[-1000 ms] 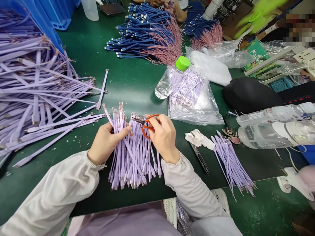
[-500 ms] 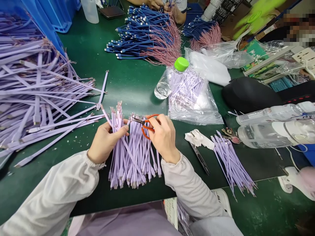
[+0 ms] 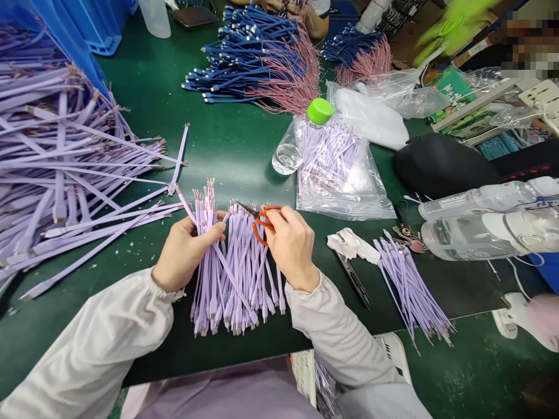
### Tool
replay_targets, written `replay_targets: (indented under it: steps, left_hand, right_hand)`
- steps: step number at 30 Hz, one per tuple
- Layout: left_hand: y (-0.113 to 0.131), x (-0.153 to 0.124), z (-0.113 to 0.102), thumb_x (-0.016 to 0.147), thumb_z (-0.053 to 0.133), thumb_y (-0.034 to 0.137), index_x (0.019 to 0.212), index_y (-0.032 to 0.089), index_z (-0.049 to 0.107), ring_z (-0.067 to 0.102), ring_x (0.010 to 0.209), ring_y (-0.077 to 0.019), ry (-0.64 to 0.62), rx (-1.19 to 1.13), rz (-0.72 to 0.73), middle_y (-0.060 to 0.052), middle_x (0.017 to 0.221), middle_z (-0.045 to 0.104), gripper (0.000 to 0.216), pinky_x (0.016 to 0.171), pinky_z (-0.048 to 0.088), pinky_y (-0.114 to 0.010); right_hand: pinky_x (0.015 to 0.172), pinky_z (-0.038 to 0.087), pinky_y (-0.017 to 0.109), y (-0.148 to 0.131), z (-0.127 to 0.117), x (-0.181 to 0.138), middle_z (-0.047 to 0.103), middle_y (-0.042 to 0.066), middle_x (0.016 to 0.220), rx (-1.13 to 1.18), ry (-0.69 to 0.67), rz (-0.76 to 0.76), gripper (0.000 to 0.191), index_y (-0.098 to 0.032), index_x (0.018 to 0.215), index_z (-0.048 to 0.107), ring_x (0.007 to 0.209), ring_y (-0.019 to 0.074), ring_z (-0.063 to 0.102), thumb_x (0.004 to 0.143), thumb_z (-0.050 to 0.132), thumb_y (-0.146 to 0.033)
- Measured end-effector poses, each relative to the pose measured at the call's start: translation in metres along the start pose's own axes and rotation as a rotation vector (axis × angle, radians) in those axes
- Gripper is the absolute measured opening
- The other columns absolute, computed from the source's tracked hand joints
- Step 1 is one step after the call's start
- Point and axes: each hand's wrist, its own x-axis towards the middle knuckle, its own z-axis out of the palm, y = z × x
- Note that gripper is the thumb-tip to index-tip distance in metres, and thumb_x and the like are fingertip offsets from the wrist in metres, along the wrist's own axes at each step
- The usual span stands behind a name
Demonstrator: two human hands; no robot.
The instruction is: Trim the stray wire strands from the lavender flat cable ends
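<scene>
My left hand (image 3: 186, 250) is closed around several flat purple USB cables (image 3: 206, 233), their stripped wire ends pointing up. One cable in this grip slants down to the right across the others. My right hand (image 3: 292, 247) holds orange-handled pliers or cutters (image 3: 261, 224); their dark, pointed jaws reach left over the wire ends beside my left fingers. Beneath and between both hands lies a row of purple cables (image 3: 244, 262), plugs toward me. At the left, a large heap of purple cables (image 3: 87, 151) spreads over the green table (image 3: 218, 139).
A capped water bottle (image 3: 290, 148) stands by a plastic bag of purple cables (image 3: 332, 157). Farther back lie blue cables (image 3: 257, 58) near another person's hands. A black utility knife (image 3: 353, 279), crumpled tissue (image 3: 351, 243) and a small cable bundle (image 3: 414, 291) are right of me.
The pliers have tilted slightly, their jaws now angling up to the left, and my right hand has turned a little. My left hand keeps its hold on the cables.
</scene>
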Motion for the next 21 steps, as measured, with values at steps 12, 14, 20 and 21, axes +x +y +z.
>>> replay_targets:
  steps: [12, 14, 20, 21]
  left_hand:
    - [-0.002, 0.0, -0.001, 0.058, 0.074, 0.042, 0.069, 0.016, 0.066, 0.058, 0.068, -0.0181, 0.004, 0.045, 0.019, -0.002, 0.074, 0.064, 0.029, 0.068, 0.045, -0.029]
    - [-0.003, 0.002, -0.001, 0.058, 0.074, 0.043, 0.073, 0.016, 0.067, 0.059, 0.07, -0.0189, -0.013, 0.029, 0.004, -0.002, 0.076, 0.066, 0.031, 0.069, 0.046, -0.03]
    - [0.0, 0.004, 0.003, 0.064, 0.069, 0.04, 0.076, 0.016, 0.068, 0.063, 0.075, -0.0243, -0.094, 0.208, 0.048, -0.005, 0.078, 0.07, 0.027, 0.072, 0.047, -0.033]
    - [0.001, 0.004, 0.005, 0.067, 0.066, 0.039, 0.075, 0.017, 0.068, 0.064, 0.076, -0.0249, -0.12, 0.279, 0.098, -0.006, 0.077, 0.07, 0.024, 0.071, 0.047, -0.033]
  right_hand:
    - [0.06, 0.035, 0.03, -0.003, -0.002, 0.0, 0.051, 0.005, 0.075, 0.0, -0.015, -0.033, 0.025, -0.019, 0.097, 0.064, 0.071, 0.0193, 0.046, 0.082, 0.049, -0.007]
    - [0.062, 0.038, 0.03, -0.003, -0.001, 0.001, 0.054, 0.006, 0.078, 0.03, -0.024, 0.004, 0.023, -0.018, 0.095, 0.065, 0.072, 0.0196, 0.049, 0.083, 0.049, -0.008]
    - [0.06, 0.045, 0.026, -0.011, 0.002, 0.014, 0.061, 0.004, 0.074, 0.694, -0.152, 0.156, 0.017, -0.016, 0.083, 0.065, 0.066, 0.0157, 0.058, 0.084, 0.054, -0.029]
    - [0.06, 0.046, 0.026, -0.013, 0.001, 0.016, 0.062, 0.004, 0.073, 0.768, -0.195, 0.151, 0.021, -0.017, 0.077, 0.064, 0.066, 0.0162, 0.059, 0.084, 0.053, -0.033]
